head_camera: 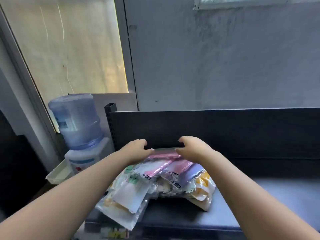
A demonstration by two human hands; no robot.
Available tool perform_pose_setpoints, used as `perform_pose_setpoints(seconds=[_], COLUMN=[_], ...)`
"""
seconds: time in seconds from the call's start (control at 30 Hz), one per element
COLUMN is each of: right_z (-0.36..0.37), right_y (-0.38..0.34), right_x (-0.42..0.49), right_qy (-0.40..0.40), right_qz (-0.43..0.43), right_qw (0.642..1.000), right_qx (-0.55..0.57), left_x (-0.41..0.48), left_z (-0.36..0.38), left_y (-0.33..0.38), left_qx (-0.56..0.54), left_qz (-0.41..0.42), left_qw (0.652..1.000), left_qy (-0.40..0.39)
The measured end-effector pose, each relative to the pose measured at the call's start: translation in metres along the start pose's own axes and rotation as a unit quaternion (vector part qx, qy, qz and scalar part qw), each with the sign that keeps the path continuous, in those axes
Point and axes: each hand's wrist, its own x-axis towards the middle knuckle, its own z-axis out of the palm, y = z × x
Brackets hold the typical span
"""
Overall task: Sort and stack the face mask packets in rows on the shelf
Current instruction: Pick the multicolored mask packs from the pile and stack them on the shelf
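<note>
Pink face mask packet (164, 154) pinched at either end by curled left hand (137, 149) and right hand (193, 148); slick loose pile (155, 184) beneath both wrists reaches shelf (268, 196) edge, likely slides off if nudged.

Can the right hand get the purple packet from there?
Probably yes: the purple packet lies exposed atop the pile, close to the right hand, though its fingers now grip the pink packet.

hands: two, the left hand (138, 149) and the right hand (194, 148)
face mask packets (155, 181): one overlapping heap, at least seven showing, the full number hidden
shelf (259, 196): one
water bottle (78, 122): one
dispenser (86, 158): one
tray (58, 174): one
</note>
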Motion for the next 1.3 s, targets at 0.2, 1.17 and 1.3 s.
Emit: perform_pose_setpoints(seconds=[0.2, 1.17, 1.3], right_z=[0.023, 0.016, 0.007], right_y=[0.01, 0.023, 0.029], right_x=[-0.008, -0.012, -0.035], right_qy=[-0.054, 0.274, 0.284], right_qz=[0.028, 0.053, 0.066], right_qw=[0.997, 0.861, 0.787], right_qx=[-0.055, 0.425, 0.544], left_x=[-0.013, -0.012, -0.022], left_z=[0.022, 0.016, 0.011], left_y=[0.007, 0.001, 0.006], left_qx=[0.038, -0.418, -0.445], left_qz=[-0.027, -0.14, -0.128], left_qw=[0.997, 0.897, 0.886], left_qy=[-0.068, -0.017, -0.019])
